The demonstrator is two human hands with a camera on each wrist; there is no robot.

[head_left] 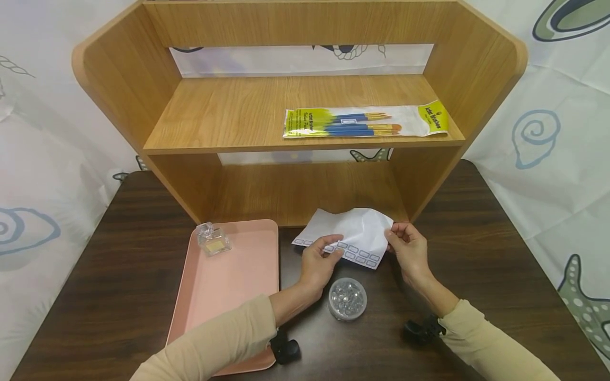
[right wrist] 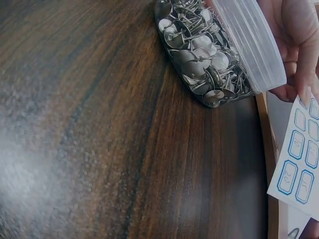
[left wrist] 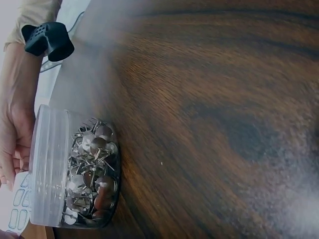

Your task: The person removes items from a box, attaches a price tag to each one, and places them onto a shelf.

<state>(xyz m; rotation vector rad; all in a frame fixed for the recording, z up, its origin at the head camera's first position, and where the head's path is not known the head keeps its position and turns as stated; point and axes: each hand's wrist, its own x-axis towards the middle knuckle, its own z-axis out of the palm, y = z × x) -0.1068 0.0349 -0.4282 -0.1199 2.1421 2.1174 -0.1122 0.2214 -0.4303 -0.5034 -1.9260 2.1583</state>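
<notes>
My left hand (head_left: 318, 267) pinches the near edge of a white sheet of labels (head_left: 355, 227) between thumb and fingers. At its right edge, my right hand (head_left: 410, 251) grips the same sheet, which bends and lifts between the hands. Blue-outlined label boxes run along the sheet's near side, some with handwritten marks in the right wrist view. Just below the hands stands a round clear tub of thumbtacks (head_left: 347, 299) with its lid on; metal tacks (right wrist: 199, 59) show through its wall.
A pink tray (head_left: 233, 291) lies left of the hands, a small glass bottle (head_left: 214, 241) at its far corner. Behind stands a wooden shelf unit (head_left: 229, 116), its upper board holding a packet of artist brushes (head_left: 364, 120). All rest on a dark wooden table (head_left: 476, 243).
</notes>
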